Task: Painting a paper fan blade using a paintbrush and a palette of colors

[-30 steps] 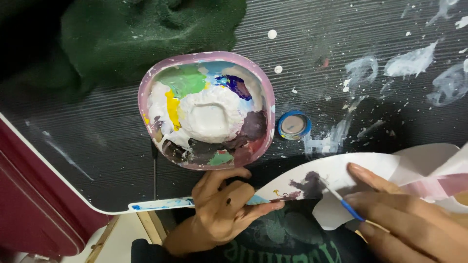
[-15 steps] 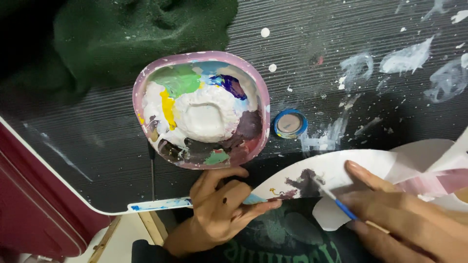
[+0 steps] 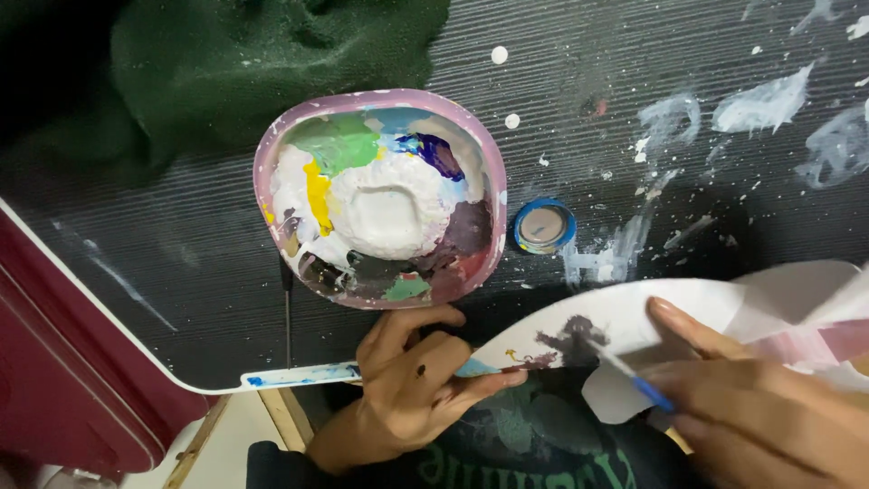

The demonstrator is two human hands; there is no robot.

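Observation:
My left hand (image 3: 412, 385) pinches the left edge of a curved white paper piece (image 3: 670, 317) near the table's front edge. A dark purple patch (image 3: 570, 340) is painted on the paper. My right hand (image 3: 769, 407) holds a thin paintbrush (image 3: 629, 376) with a blue ferrule, its tip touching the paper beside the purple patch. Just beyond my left hand stands a pink-rimmed palette bowl (image 3: 493, 195) full of white, green, yellow, blue and dark paint.
A small blue-rimmed paint pot lid (image 3: 544, 225) lies right of the bowl. A dark green cloth (image 3: 262, 54) is bunched at the back left. The black ribbed table (image 3: 181, 263) has white paint smears (image 3: 760, 104) at the right. A dark red surface (image 3: 54, 380) is at the lower left.
The view has shifted slightly. My right hand and the brush tip have moved a little along the paper near the purple patch. My left hand keeps its hold.

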